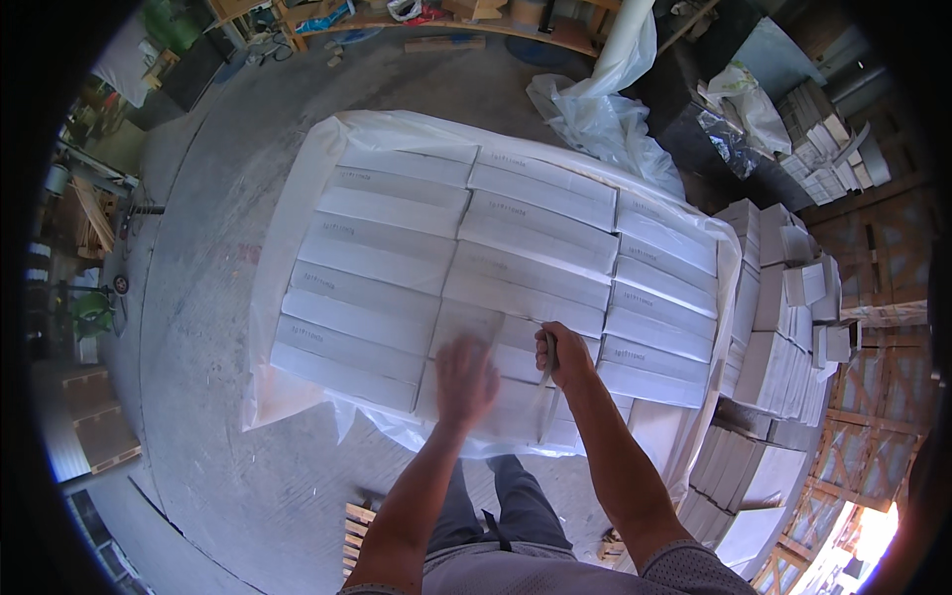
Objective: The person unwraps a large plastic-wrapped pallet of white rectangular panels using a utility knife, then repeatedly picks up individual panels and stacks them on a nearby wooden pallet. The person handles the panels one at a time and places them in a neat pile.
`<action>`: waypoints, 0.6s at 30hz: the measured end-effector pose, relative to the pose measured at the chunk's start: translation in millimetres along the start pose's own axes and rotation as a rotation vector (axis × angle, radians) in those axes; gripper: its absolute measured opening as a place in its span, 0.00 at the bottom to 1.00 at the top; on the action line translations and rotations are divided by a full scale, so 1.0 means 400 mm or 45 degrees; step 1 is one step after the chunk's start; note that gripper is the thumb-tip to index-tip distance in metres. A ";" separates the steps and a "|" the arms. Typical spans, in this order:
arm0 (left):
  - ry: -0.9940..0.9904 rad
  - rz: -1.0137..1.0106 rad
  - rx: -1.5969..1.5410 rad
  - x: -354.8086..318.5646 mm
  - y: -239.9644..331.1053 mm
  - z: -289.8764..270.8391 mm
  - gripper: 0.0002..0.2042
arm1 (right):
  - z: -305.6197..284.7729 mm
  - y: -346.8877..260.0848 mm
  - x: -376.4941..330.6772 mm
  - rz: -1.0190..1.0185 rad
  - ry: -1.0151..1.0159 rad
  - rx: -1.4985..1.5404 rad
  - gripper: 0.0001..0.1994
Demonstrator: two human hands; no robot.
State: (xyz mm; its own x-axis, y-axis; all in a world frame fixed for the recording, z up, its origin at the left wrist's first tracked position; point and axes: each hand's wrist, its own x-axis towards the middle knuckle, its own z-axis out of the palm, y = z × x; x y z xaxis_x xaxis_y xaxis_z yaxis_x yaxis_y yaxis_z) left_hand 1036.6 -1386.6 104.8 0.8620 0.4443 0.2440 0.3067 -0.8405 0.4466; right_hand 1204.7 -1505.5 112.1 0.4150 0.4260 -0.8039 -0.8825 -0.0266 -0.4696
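At 9 o'clock, near the left edge, there is a green object (94,312), too small to tell exactly; between 8 and 9 o'clock stand brown cartons (97,421); the grey concrete floor (198,258) lies between these and the middle. In the centre, the white boxes (526,236) lie flat and close together in three columns; whitish plastic film (281,248) goes around their sides, and its loose lower edge hangs toward 7 o'clock. Also at 7 o'clock, wooden slats (355,535) show on the floor; at 12 o'clock, far beyond the boxes, is a wooden surface (446,22) with mixed things.

The left hand (466,379) is at 6 o'clock from the centre, above the near boxes; it is blurred, and seems partly open; I cannot tell if it holds or touches something. The right hand (565,357), at 4 o'clock, has its fingers curled closed around a narrow greyish strip (550,359); its exact kind is not clear.

At 1 o'clock, crumpled clear plastic (615,114) lies beyond the boxes; at 3 o'clock, more white cartons (778,342) are stacked.
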 end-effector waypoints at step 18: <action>-0.025 0.009 -0.043 0.006 -0.001 -0.015 0.19 | 0.032 0.091 -0.026 -0.158 0.074 -0.250 0.13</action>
State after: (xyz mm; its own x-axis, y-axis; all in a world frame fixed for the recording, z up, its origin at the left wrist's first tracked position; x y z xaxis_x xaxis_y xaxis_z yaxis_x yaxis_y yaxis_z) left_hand 1036.1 -1383.3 110.3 0.8720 0.4318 0.2305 0.2869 -0.8325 0.4740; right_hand 1165.3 -1499.1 107.9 0.5349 0.3840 -0.7526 -0.7662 -0.1550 -0.6236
